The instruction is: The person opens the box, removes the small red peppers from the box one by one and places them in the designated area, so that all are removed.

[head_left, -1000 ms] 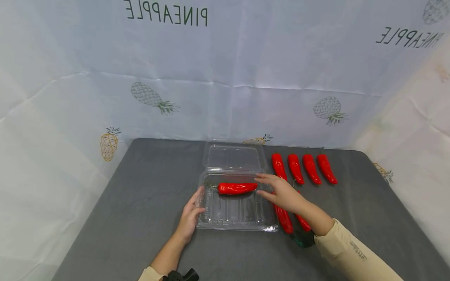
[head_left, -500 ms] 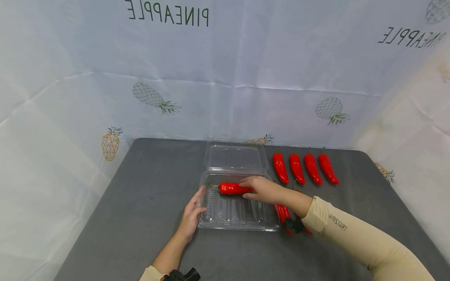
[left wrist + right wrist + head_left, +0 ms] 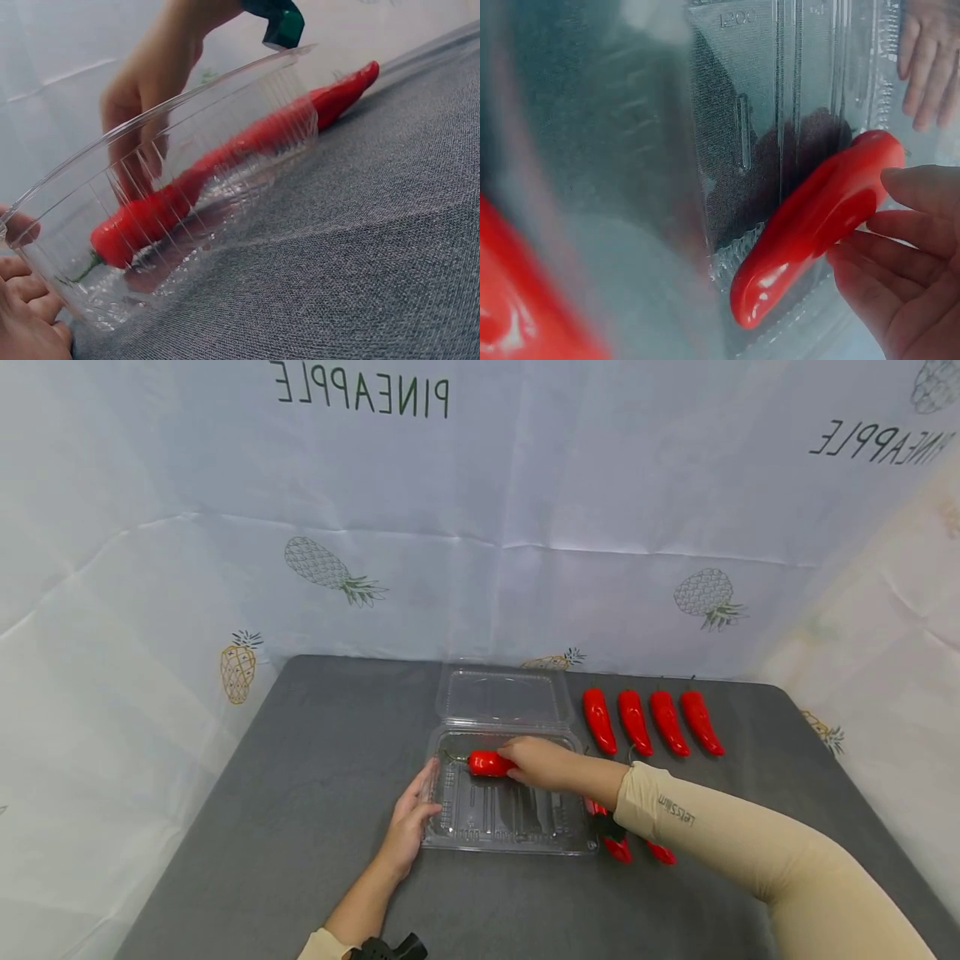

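Note:
A clear plastic clamshell container (image 3: 480, 820) lies with its lid (image 3: 502, 695) folded back. Inside, along the far side, a red chili pepper (image 3: 489, 763) lies crosswise, its green stem towards the left. My right hand (image 3: 542, 762) reaches in from the right and grips the pepper near its tip; in the right wrist view the thumb (image 3: 915, 184) is against its red skin. At the container's left wall, my left hand (image 3: 406, 828) holds the side, thumb at the rim and fingers outside. The left wrist view shows those fingers (image 3: 30, 300) beside the clear wall.
Several red chili peppers (image 3: 632, 722) stand in a row at the back right of the grey table (image 3: 337, 735). Two more peppers (image 3: 660, 852) lie right of the container, partly under the right forearm. A white pineapple-print cloth (image 3: 480, 593) hangs behind.
My right hand has moved left and closed on the pepper in the container, its sleeve now covering more of the nearer peppers. The left hand stays at the container's side.

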Tool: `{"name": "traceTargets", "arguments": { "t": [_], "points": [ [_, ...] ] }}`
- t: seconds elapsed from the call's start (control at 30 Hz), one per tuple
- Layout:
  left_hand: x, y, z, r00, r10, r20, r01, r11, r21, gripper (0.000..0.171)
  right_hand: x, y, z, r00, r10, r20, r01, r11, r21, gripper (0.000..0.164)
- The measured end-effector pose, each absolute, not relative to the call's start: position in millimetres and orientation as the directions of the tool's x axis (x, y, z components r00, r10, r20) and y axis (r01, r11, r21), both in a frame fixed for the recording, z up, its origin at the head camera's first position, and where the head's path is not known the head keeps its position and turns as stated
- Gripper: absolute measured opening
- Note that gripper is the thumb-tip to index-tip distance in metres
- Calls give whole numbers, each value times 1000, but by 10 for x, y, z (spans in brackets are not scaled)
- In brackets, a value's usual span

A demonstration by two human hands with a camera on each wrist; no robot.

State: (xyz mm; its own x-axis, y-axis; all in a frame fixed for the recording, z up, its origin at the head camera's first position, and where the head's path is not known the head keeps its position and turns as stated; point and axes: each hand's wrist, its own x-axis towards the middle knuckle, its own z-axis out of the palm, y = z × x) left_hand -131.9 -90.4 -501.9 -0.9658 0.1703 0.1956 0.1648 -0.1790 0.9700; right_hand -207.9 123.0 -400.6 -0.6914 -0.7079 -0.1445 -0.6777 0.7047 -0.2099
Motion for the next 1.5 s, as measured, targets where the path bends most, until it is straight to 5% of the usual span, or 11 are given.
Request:
{"name": "traceTargets", "arguments": {
  "t": [0.6, 0.83, 1.2, 1.5],
  "points": [
    [-1330, -903, -5039, -964, 170, 202, 171, -184, 968, 67, -2234, 1076, -4114, -752, -619, -225, -582, 785, -214, 29],
    [-1320, -904, -5027, -967, 164, 196, 165, -185, 969, 68, -2218, 1090, -4108, -680, -641, -356, -564, 768, -305, 49],
    [-1310, -899, -5033, -969, 159, 189, 158, -188, 969, 68, -2185, 1102, -4136, -653, -677, -340, -629, 735, -253, 53],
    [-1318, -892, -5032, -974, 137, 180, 152, -191, 970, 69, -2196, 1161, -4041, -628, -724, -285, -639, 689, -343, 50]
  ]
}}
